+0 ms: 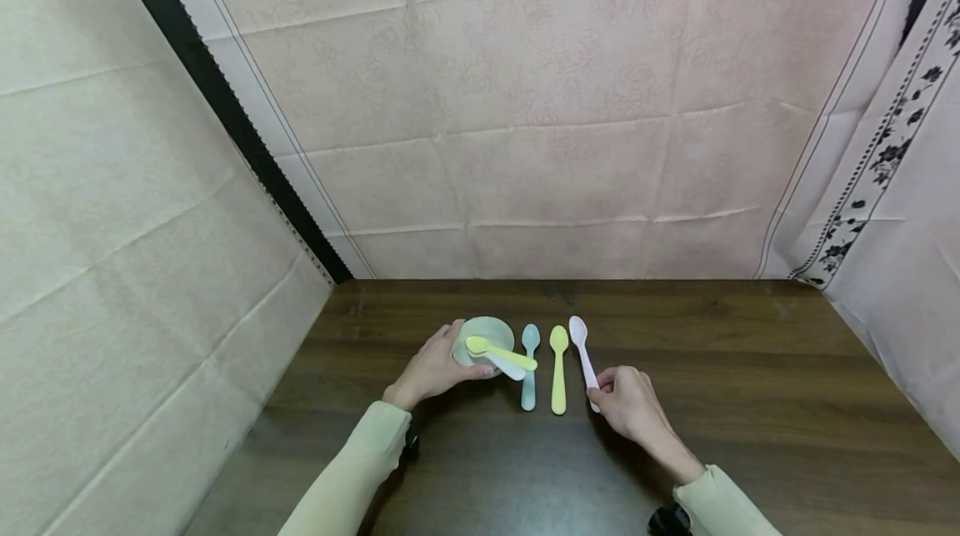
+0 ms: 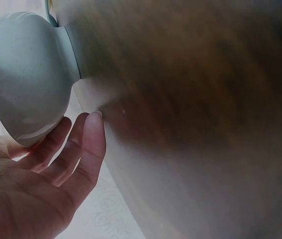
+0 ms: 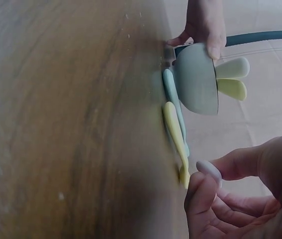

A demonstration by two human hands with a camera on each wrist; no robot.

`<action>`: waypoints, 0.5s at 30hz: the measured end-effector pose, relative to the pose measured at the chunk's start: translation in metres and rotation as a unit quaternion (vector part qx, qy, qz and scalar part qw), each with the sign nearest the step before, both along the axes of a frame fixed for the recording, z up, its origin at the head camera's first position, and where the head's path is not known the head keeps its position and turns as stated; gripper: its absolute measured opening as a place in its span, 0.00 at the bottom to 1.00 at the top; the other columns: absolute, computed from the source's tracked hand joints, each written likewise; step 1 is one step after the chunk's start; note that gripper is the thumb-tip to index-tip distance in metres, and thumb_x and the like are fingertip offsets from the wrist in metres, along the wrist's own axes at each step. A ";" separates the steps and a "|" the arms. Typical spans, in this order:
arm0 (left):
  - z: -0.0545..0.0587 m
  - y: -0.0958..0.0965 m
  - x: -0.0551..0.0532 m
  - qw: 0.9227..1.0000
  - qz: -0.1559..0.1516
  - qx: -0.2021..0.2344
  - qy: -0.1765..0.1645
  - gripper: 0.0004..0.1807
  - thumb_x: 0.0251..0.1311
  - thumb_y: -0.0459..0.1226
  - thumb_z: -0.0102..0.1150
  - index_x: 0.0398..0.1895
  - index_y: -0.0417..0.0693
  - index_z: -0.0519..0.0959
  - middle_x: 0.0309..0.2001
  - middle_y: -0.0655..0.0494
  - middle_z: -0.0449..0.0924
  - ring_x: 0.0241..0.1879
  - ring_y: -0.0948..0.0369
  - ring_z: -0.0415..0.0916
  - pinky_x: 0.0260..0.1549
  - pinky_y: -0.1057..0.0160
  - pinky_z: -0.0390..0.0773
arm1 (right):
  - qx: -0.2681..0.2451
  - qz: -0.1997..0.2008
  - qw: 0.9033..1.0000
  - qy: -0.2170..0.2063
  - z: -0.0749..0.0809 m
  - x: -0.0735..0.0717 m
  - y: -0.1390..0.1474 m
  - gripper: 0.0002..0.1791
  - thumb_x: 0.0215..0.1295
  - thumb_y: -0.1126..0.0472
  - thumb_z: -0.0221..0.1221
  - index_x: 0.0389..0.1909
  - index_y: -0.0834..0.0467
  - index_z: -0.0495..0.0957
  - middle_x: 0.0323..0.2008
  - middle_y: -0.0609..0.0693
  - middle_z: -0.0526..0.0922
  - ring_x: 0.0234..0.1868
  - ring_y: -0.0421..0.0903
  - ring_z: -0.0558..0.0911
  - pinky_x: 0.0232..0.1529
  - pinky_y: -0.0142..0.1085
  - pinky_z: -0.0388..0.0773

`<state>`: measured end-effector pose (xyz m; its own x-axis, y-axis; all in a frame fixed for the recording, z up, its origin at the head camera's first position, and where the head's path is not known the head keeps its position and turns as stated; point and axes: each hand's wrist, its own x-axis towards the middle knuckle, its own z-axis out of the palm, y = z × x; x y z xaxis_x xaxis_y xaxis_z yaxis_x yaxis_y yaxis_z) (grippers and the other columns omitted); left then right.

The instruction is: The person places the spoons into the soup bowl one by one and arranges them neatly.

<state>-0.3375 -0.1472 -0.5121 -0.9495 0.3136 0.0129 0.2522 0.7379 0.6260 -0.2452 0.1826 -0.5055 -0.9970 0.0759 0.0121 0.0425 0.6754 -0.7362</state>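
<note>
My left hand (image 1: 441, 365) holds a small pale green bowl (image 1: 491, 326), thumb at its near side and fingers round its left. A yellow spoon (image 1: 495, 349) and a whitish spoon (image 1: 508, 367) lie in the bowl, their handles jutting over the right rim. Thumb and fingers of my right hand (image 1: 632, 407) pinch the handle end of a pale pink spoon (image 1: 580, 338); its bowl points away from me. Between the hands, a light blue spoon (image 1: 529, 390) and another yellow spoon (image 1: 558, 369) lie on the table, roughly parallel. The jutting handles partly cover the blue one.
The brown wooden table (image 1: 480, 469) ends at a pale patterned cloth (image 1: 540, 127) hanging behind it. More cloth hangs at the left (image 1: 135, 269) and right (image 1: 915, 269). A dark strip (image 1: 247, 136) runs down between the left and back cloths.
</note>
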 end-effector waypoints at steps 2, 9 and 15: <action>0.000 0.000 0.000 1.000 0.001 0.000 -0.002 0.55 0.54 0.69 0.77 0.80 0.55 0.67 0.62 0.52 0.79 0.56 0.55 0.77 0.55 0.47 0.81 | -0.001 0.000 1.000 -0.001 0.001 0.000 0.000 0.04 0.67 0.66 0.68 0.32 0.60 0.88 0.24 0.45 0.85 0.29 0.41 0.79 0.36 0.35 0.75; 0.000 0.000 0.001 1.000 0.006 -0.001 -0.003 0.56 0.54 0.69 0.77 0.81 0.54 0.66 0.63 0.51 0.78 0.57 0.54 0.77 0.57 0.45 0.81 | -0.014 0.000 1.000 0.003 0.005 0.002 -0.001 0.04 0.69 0.66 0.67 0.35 0.62 0.88 0.25 0.46 0.85 0.28 0.41 0.78 0.32 0.33 0.72; 0.000 0.001 0.001 1.000 0.005 -0.001 0.001 0.56 0.54 0.69 0.77 0.80 0.55 0.67 0.62 0.52 0.79 0.55 0.55 0.77 0.55 0.48 0.80 | -0.030 -0.005 1.000 0.005 0.010 0.003 0.000 0.05 0.70 0.65 0.67 0.39 0.64 0.89 0.26 0.47 0.86 0.28 0.42 0.78 0.31 0.34 0.72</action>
